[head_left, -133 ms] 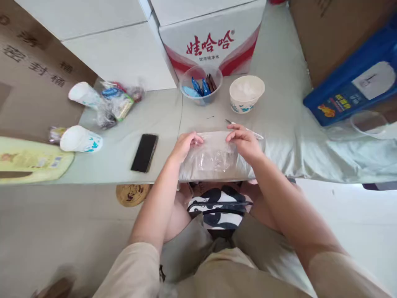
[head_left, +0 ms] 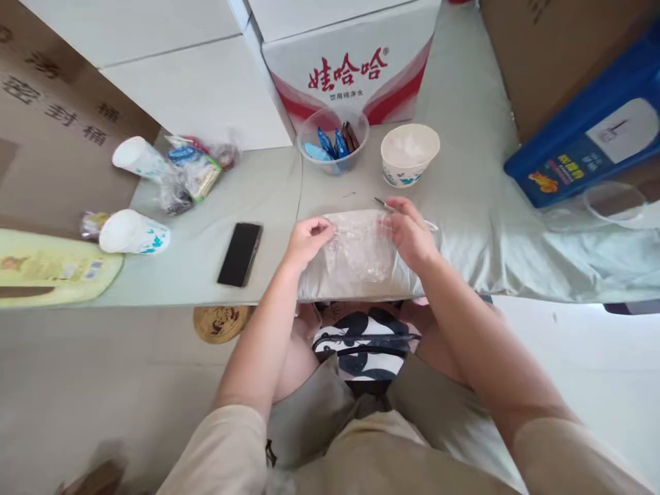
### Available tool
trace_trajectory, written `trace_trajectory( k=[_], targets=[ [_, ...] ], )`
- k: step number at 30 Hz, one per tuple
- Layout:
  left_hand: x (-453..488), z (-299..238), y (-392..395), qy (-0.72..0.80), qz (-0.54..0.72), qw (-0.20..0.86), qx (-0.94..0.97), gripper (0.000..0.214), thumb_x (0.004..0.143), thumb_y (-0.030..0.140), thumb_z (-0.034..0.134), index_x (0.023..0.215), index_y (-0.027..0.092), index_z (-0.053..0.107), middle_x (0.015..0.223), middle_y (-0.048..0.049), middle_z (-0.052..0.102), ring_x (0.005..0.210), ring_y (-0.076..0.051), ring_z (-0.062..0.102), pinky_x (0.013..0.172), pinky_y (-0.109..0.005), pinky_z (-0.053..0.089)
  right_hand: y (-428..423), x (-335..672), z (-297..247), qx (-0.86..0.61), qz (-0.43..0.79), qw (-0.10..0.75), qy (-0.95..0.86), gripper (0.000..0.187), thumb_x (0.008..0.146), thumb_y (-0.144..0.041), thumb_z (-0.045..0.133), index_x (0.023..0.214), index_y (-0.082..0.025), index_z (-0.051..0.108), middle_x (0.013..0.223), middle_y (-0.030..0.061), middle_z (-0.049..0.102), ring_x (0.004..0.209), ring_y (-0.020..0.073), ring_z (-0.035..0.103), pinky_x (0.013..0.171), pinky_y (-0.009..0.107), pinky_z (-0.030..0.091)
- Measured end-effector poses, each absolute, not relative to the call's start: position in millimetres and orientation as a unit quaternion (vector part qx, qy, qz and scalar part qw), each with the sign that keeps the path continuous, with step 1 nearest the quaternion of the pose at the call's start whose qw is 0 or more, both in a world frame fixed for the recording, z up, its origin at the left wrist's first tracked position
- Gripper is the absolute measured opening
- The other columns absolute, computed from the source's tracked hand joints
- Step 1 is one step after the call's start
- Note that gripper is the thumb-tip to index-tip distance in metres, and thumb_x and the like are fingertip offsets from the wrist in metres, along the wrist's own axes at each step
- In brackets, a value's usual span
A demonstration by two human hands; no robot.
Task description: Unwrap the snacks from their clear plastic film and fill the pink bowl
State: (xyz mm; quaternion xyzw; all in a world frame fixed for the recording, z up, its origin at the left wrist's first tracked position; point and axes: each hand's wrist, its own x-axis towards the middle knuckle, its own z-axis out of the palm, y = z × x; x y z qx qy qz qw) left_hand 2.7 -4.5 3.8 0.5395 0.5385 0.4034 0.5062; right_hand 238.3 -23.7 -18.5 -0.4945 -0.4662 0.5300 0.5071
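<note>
A clear, crinkled plastic bag (head_left: pixel 361 251) is spread between my two hands near the front edge of the covered table. My left hand (head_left: pixel 309 240) pinches its upper left corner between thumb and fingers. At the upper right side, my right hand (head_left: pixel 412 234) has its fingers closed on the bag's edge; the fingertips are partly smeared. Partly behind the right hand lies a thin tool with a dark metal tip (head_left: pixel 380 202) and a white end (head_left: pixel 432 225); its middle is hidden. Beyond it stands a paper bowl (head_left: pixel 405 175) with whitish contents.
A clear plastic bowl (head_left: pixel 355 165) holds small blue and brown packets. To the left are a phone (head_left: pixel 240 254), two paper cups (head_left: pixel 131 232) and bagged snacks (head_left: pixel 199 172). Cartons (head_left: pixel 345 75) line the back. A blue container (head_left: pixel 582 137) stands at right, a yellow bottle (head_left: pixel 62 268) at far left.
The bag's upper edge has risen slightly and its folds have shifted. My left fingers have closed in a pinch, and the right hand has curled and shifted a little to the right.
</note>
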Motion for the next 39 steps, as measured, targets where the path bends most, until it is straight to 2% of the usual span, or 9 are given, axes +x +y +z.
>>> trace_trajectory(
  k=[2,5,8,11,17,21,26,32,39],
  targets=[
    [5,8,-7,0.501,0.434,0.532,0.526,0.024,0.061,0.028,0.083,0.068,0.018,0.063,0.073,0.0007,0.066,0.066,-0.010,0.058,0.065,-0.024,0.045,-25,235,-19,-0.492,0.569,0.515,-0.411,0.062,0.079,-0.042,0.071,0.136,-0.038,0.049,0.137,0.0060,0.056,0.102,0.0214,0.065,0.087,0.042,0.055],
    [10,14,-9,0.449,0.491,0.600,0.444,0.042,0.057,0.023,0.086,0.091,0.023,0.063,0.085,0.0026,0.069,0.068,-0.010,0.062,0.067,-0.024,0.049,-27,229,-17,-0.487,0.600,0.498,-0.394,0.087,0.067,-0.032,0.083,0.143,-0.036,0.040,0.109,0.0030,0.065,0.078,0.0162,0.062,0.076,0.036,0.054],
    [17,17,-11,0.441,0.474,0.665,0.374,0.063,0.054,0.022,0.088,0.111,0.027,0.061,0.092,0.0015,0.072,0.074,-0.014,0.067,0.069,-0.027,0.053,-27,225,-11,-0.461,0.596,0.536,-0.381,0.082,0.069,-0.031,0.080,0.141,-0.034,0.040,0.087,-0.0036,0.062,0.071,0.0148,0.058,0.072,0.033,0.052],
    [25,18,-11,0.460,0.430,0.692,0.352,0.055,0.053,0.023,0.088,0.103,0.020,0.066,0.085,-0.0012,0.073,0.073,-0.016,0.069,0.069,-0.028,0.055,-25,223,-4,-0.424,0.603,0.591,-0.329,0.074,0.068,-0.032,0.080,0.134,-0.036,0.046,0.089,-0.0040,0.063,0.080,0.0154,0.062,0.076,0.032,0.051],
    [35,23,-9,0.473,0.426,0.684,0.357,0.043,0.053,0.025,0.087,0.090,0.016,0.068,0.075,-0.0009,0.073,0.067,-0.015,0.069,0.064,-0.026,0.055,-28,224,2,-0.400,0.702,0.477,-0.344,0.033,0.070,-0.044,0.077,0.090,-0.023,0.062,0.074,-0.0015,0.061,0.064,0.0130,0.057,0.063,0.030,0.047],
    [39,25,-8,0.545,0.352,0.650,0.397,0.032,0.063,0.029,0.083,0.085,0.016,0.063,0.058,0.0032,0.064,0.050,-0.011,0.061,0.048,-0.021,0.045,-31,232,7,-0.463,0.648,0.449,-0.406,0.037,0.073,-0.046,0.073,0.102,-0.025,0.062,0.063,-0.0054,0.057,0.054,0.0127,0.052,0.051,0.027,0.039],
    [37,31,-12,0.551,0.349,0.662,0.368,0.046,0.065,0.032,0.081,0.105,0.021,0.060,0.055,0.0068,0.062,0.048,-0.013,0.062,0.045,-0.021,0.047,-30,238,16,-0.400,0.699,0.461,-0.373,0.056,0.066,-0.036,0.080,0.117,-0.027,0.058,0.079,-0.0040,0.065,0.068,0.0130,0.058,0.060,0.026,0.045],
    [36,39,-12,0.507,0.421,0.663,0.355,0.034,0.060,0.028,0.081,0.083,0.022,0.057,0.045,0.0116,0.048,0.032,-0.005,0.038,0.033,-0.015,0.027,-23,236,22,-0.394,0.691,0.488,-0.360,0.025,0.068,-0.040,0.071,0.081,-0.022,0.061,0.057,-0.0069,0.047,0.048,0.0085,0.037,0.046,0.024,0.024],
    [44,35,-7,0.476,0.410,0.682,0.375,0.042,0.061,0.049,0.075,0.058,0.019,0.046,0.053,0.0036,0.050,0.043,-0.008,0.047,0.040,-0.020,0.037,-18,252,27,-0.310,0.698,0.503,-0.404,0.040,0.080,-0.060,0.053,0.074,-0.021,0.059,0.067,0.0015,0.056,0.062,0.0150,0.051,0.060,0.030,0.040]
  ],
)
